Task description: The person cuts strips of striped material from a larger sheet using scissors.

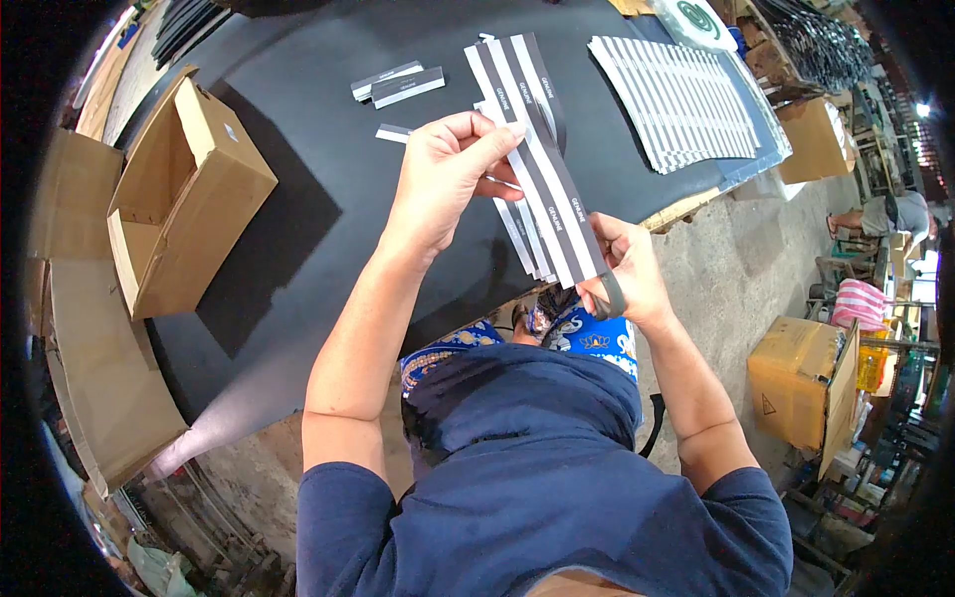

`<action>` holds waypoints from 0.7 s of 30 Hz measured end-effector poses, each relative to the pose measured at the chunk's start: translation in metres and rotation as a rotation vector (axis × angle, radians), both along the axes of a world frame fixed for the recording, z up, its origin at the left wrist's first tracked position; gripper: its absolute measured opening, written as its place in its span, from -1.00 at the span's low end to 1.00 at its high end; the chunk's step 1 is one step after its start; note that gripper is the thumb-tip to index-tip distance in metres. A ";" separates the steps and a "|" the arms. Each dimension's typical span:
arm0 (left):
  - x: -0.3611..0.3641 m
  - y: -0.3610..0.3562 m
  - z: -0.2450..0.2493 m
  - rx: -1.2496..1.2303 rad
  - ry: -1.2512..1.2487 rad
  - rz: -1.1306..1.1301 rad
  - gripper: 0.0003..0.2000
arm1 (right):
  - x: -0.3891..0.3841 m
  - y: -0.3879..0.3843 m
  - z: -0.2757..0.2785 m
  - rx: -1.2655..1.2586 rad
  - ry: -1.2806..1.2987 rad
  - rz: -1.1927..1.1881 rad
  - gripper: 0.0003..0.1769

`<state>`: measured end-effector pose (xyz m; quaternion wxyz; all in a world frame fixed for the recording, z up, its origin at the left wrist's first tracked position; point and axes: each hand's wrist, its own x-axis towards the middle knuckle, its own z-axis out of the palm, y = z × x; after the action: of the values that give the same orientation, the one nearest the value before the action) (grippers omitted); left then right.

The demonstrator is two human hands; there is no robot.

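A striped black-and-white label sheet (542,164) printed "GENUINE" hangs at a slant before me, above the front edge of the table. My left hand (453,169) is closed on its left edge, with the thumb on top. At the sheet's lower right corner, my right hand (634,274) is closed, a dark loop like a scissors handle (613,296) around its fingers; any blades are hidden. Beneath the sheet lie more striped strips (519,239), partly covered. Small stacks of cut labels (408,88) rest on the table beyond my left hand.
The black table (298,60) carries an open cardboard box (204,189) at left and a fanned pile of striped sheets (676,104) at right. A taped carton (796,383) stands on the floor at right. A person (890,214) sits in the far right background.
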<state>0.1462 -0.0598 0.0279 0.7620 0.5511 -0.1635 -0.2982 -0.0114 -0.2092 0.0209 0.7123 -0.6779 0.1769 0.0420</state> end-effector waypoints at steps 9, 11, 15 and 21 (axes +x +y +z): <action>0.000 0.000 -0.001 0.003 0.005 -0.001 -0.80 | -0.001 0.000 -0.003 0.010 -0.013 0.002 -0.60; 0.000 0.000 0.000 0.004 0.004 -0.001 -0.80 | 0.000 0.001 -0.002 -0.008 -0.006 -0.001 -0.60; 0.000 0.000 0.000 -0.008 0.008 0.000 -0.80 | 0.001 0.001 -0.002 -0.026 0.003 -0.001 -0.60; 0.002 0.001 -0.002 -0.007 0.007 -0.003 -0.80 | 0.001 0.000 -0.002 -0.023 -0.005 0.010 -0.61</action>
<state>0.1480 -0.0590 0.0261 0.7642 0.5470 -0.1627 -0.3006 -0.0104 -0.2091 0.0189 0.7048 -0.6869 0.1722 0.0415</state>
